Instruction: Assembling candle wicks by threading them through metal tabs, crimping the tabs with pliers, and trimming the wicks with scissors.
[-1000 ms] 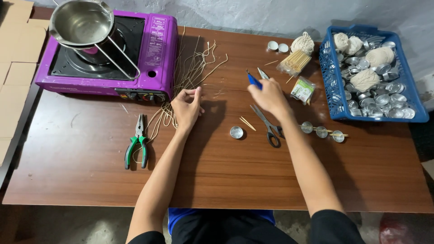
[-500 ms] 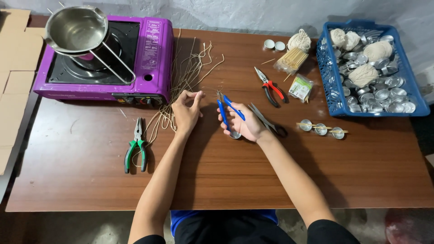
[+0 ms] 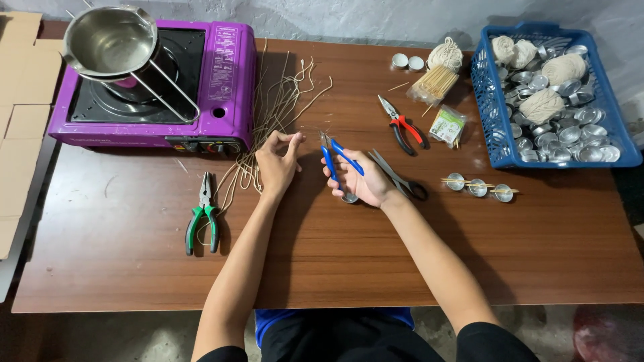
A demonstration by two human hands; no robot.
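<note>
Two hands at a table
The right hand grips blue cutters. The left hand pinches a wick, fingers curled.

The right hand, which a second ago reaches toward the upper right of the frame, now sits at the centre holding the blue-handled cutters upright. The red-handled pliers, hidden under that hand before, now lie uncovered above it.
</note>
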